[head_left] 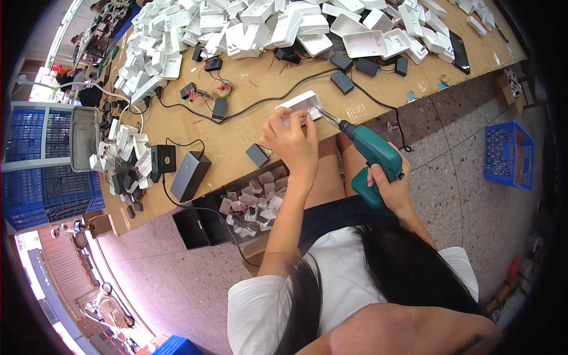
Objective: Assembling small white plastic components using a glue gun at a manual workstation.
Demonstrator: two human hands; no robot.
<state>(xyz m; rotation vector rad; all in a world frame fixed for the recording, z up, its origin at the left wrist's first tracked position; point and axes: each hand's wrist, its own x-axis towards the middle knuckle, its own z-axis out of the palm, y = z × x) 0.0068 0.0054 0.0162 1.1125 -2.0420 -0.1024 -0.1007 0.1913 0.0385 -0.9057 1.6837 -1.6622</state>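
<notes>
A long wooden workbench with a tan top [248, 77] fills the upper half of the view. Along its far side lies a big heap of white moulded plastic housings [266, 23], with small black rectangular boxes [355, 62] scattered at the heap's near edge. On the bench's left end sit a metal tray [83, 139], a second smaller cluster of white and black parts [121, 163], and a dark grey rectangular power brick [189, 176] with a thin black cable [260, 102] running across the top. A black open bin of small pale plastic pieces [245, 207] hangs under the bench's near edge, just beside the person's knees. A blue plastic crate [507, 155] stands on the speckled floor to the right, well apart from the bench.

The right hand [391, 186] is wrapped tight around the grip of a teal cordless electric screwdriver [374, 158], whose metal bit points up-left to a flat white plastic housing [300, 106] lying at the bench's near edge. The left hand [291, 139] presses down on that housing, its fingers curled over the near side. The bit tip meets the housing just beside the left fingertips. The two hands are apart, each clamped on its own thing.
</notes>
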